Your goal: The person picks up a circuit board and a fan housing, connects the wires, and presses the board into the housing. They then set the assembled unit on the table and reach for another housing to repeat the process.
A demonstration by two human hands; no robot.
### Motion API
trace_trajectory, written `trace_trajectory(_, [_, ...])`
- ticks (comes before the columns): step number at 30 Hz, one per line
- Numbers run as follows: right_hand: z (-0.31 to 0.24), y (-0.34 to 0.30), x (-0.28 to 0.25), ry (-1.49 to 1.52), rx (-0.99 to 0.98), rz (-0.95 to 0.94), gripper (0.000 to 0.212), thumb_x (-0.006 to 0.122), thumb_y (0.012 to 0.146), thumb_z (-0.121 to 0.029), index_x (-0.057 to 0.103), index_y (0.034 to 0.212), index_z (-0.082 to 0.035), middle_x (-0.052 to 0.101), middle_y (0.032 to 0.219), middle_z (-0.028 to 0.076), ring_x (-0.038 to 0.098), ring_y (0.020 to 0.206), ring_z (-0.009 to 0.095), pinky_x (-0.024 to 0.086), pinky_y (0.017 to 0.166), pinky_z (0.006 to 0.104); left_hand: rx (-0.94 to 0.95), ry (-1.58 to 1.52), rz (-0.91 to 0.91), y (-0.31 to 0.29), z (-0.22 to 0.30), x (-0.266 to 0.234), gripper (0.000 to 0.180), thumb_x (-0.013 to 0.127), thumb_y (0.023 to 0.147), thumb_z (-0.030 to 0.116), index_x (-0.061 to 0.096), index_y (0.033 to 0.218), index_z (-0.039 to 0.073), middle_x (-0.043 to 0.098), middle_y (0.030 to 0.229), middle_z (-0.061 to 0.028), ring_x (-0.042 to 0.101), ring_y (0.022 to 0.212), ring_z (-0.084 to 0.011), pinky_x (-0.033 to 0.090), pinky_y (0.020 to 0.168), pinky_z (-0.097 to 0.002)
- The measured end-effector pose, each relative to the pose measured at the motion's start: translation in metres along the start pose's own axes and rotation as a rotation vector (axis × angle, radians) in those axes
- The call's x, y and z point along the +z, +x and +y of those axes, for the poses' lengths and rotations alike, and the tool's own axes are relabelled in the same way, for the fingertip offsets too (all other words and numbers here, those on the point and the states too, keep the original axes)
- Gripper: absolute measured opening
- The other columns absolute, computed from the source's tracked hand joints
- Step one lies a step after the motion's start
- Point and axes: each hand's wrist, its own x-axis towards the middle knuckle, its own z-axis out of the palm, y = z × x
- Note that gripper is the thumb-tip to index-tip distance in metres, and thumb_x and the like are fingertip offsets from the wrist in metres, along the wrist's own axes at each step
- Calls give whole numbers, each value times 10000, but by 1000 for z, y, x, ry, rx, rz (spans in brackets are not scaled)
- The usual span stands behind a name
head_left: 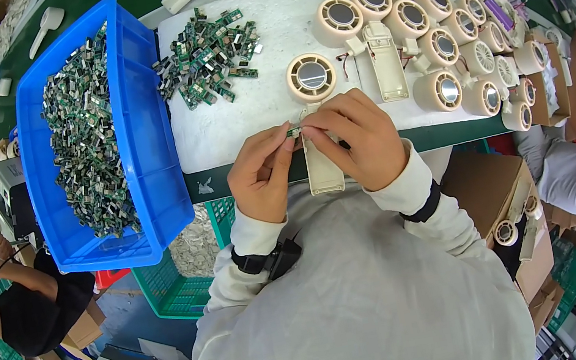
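Note:
My left hand (pixel 261 173) pinches a small green circuit board (pixel 293 132) between thumb and fingertips. Right beside it, my right hand (pixel 365 137) has thumb and index finger closed at the board's end; whatever lies between them is too small to make out. Under both hands lies a cream handheld fan, its round head (pixel 311 77) pointing away from me and its open handle shell (pixel 324 170) reaching over the table's near edge. My fingers cover the joint between head and handle.
A blue bin (pixel 133 130) full of circuit boards stands at left, beside a loose pile of boards (pixel 208 55) on the white foam sheet (pixel 275 20). Several cream fan heads (pixel 404 19) crowd the right. A green basket (pixel 170 297) sits below the table; people work on both sides.

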Motion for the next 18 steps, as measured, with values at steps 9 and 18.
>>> trace_trajectory(9, [1, 3, 2, 39, -32, -3, 147, 771, 807, -14, 707, 939, -19, 621, 854, 82, 586, 760, 254, 490, 658, 337, 182, 379, 41, -6, -8, -3, 308, 677, 910, -75, 711, 1205, 7, 663, 1147, -161, 717, 934, -209, 580, 776, -280])
trace_trajectory(18, [-14, 3, 13, 190, 151, 70, 118, 765, 801, -10, 708, 904, -17, 610, 818, 75, 586, 685, 233, 488, 615, 331, 438, 636, 164, -8, -3, 11, 353, 670, 878, -126, 706, 1208, -6, 654, 1154, -176, 713, 947, -263, 581, 796, -308])
